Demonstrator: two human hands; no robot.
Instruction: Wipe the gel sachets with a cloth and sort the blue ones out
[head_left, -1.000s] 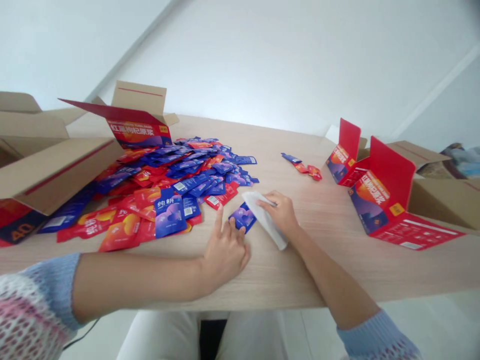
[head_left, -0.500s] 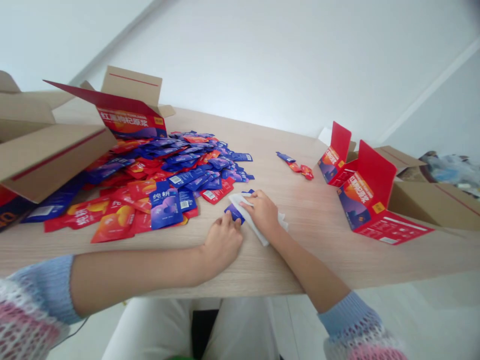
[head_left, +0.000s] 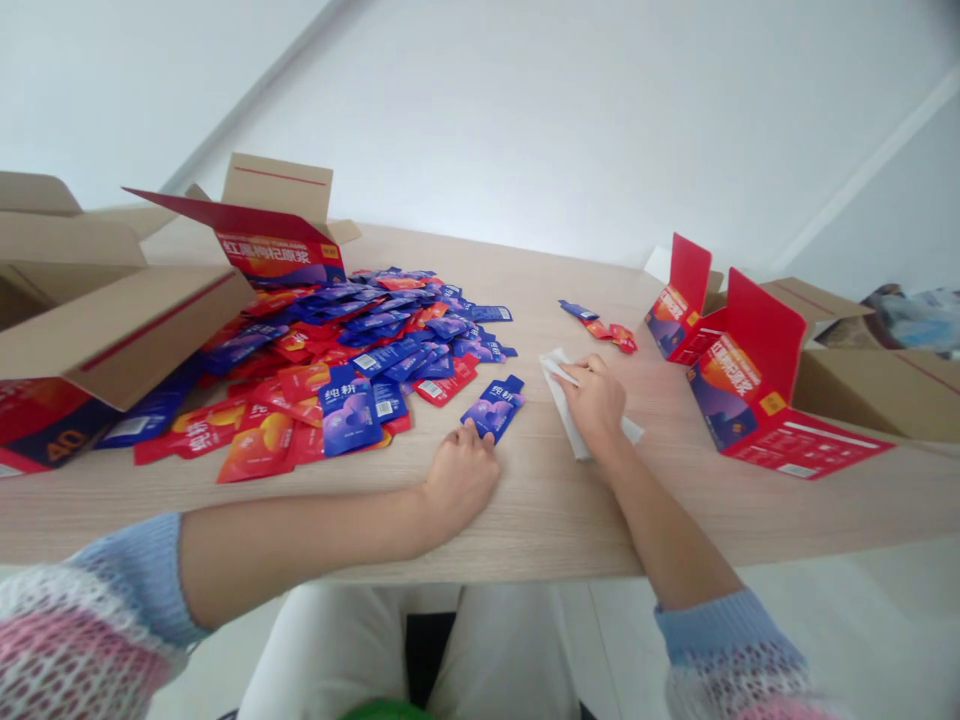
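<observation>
A blue pouch [head_left: 495, 406] lies face up on the wooden table [head_left: 525, 535], its spout end pointing away from me. The curled fingers of my left hand [head_left: 463, 475] press on its near edge. To the right, my right hand [head_left: 596, 405] is closed on a folded white cloth [head_left: 564, 405], which rests on the table apart from the pouch. Left of both hands spreads a large heap of blue and red pouches [head_left: 349, 410].
Open cartons stand at the left, one in front [head_left: 150, 330] and one behind [head_left: 281, 255]. At the right are a small red box [head_left: 675, 315] and a larger one [head_left: 802, 440]. Several pouches [head_left: 596, 325] lie near the small box.
My right hand has moved right with the cloth, off the blue pouch, whose printed front now shows. My left hand stays at the pouch's near edge. The view has shifted slightly.
</observation>
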